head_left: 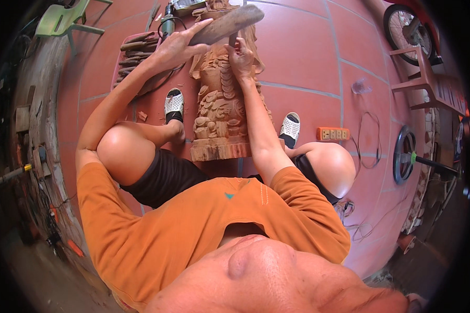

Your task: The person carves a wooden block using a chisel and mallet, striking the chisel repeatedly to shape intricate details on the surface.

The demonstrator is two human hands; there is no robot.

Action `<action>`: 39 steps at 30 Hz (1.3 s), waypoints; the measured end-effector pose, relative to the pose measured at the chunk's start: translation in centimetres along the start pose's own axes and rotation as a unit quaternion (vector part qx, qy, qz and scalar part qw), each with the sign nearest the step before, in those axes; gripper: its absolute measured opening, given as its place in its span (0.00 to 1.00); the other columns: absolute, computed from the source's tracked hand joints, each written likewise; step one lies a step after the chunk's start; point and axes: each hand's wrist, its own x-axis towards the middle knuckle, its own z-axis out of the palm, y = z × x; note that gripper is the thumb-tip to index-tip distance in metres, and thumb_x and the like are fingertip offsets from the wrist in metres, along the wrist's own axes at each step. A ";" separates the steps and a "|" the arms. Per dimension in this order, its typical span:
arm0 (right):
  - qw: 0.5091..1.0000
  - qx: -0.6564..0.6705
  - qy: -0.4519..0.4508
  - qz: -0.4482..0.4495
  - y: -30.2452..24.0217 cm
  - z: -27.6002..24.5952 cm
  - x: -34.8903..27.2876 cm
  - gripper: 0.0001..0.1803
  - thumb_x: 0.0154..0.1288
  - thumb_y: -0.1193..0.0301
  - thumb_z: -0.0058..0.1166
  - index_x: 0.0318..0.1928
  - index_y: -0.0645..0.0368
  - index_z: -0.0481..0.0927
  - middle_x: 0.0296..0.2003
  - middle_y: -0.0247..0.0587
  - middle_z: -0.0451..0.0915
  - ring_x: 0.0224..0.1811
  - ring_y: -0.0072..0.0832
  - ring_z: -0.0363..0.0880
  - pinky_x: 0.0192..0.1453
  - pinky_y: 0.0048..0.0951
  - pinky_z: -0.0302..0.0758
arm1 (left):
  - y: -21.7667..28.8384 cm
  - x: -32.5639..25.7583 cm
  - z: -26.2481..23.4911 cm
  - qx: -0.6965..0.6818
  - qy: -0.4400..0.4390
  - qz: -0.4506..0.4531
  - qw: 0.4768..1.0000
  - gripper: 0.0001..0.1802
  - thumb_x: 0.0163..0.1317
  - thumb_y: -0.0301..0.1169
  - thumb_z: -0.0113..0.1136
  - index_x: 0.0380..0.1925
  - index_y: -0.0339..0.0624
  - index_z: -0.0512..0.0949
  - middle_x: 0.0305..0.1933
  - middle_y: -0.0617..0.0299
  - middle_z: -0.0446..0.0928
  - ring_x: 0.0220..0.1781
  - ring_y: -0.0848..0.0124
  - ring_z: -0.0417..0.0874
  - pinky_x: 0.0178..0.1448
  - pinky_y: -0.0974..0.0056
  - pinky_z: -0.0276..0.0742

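Here I see my left hand (176, 46) gripping a wooden mallet (227, 23), my right hand (241, 55) pinching a chisel (234, 40) against the carved wooden statue (220, 104) standing between my feet on the tiled floor (303, 62).

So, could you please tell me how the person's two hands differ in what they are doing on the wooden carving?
The left hand holds a flat wooden mallet raised over the carving; the right hand rests against the carving itself. The left hand's fingers are spread along the mallet, while the right hand's grip is closed, seemingly around a thin tool, largely hidden. Both work near the carving's upper part.
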 end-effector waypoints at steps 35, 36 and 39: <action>0.996 -0.015 -0.056 -0.069 0.5 0.4 -0.4 0.19 0.61 0.72 0.68 0.52 0.58 0.79 0.31 0.46 0.87 0.31 0.36 0.88 0.35 0.35 0.81 | 0.7 -1.3 -1.7 -0.028 0.027 0.020 0.999 0.44 0.62 0.34 0.61 0.77 0.42 0.54 0.59 0.31 0.76 0.60 0.42 0.81 0.65 0.49 0.75; 0.996 -0.008 -0.055 -0.069 0.6 0.7 -0.3 0.19 0.61 0.73 0.68 0.52 0.58 0.78 0.31 0.46 0.87 0.31 0.36 0.88 0.34 0.35 0.81 | 0.0 -1.5 -1.5 0.018 0.019 0.030 0.999 0.44 0.62 0.35 0.61 0.77 0.41 0.54 0.60 0.31 0.76 0.61 0.42 0.80 0.66 0.48 0.75; 0.996 -0.015 -0.080 -0.044 1.1 0.8 -0.1 0.18 0.61 0.73 0.67 0.50 0.59 0.78 0.31 0.46 0.86 0.31 0.37 0.88 0.35 0.36 0.81 | -0.9 -1.4 -1.8 0.070 -0.020 -0.009 0.997 0.44 0.62 0.35 0.61 0.77 0.39 0.55 0.61 0.32 0.75 0.62 0.44 0.80 0.67 0.49 0.73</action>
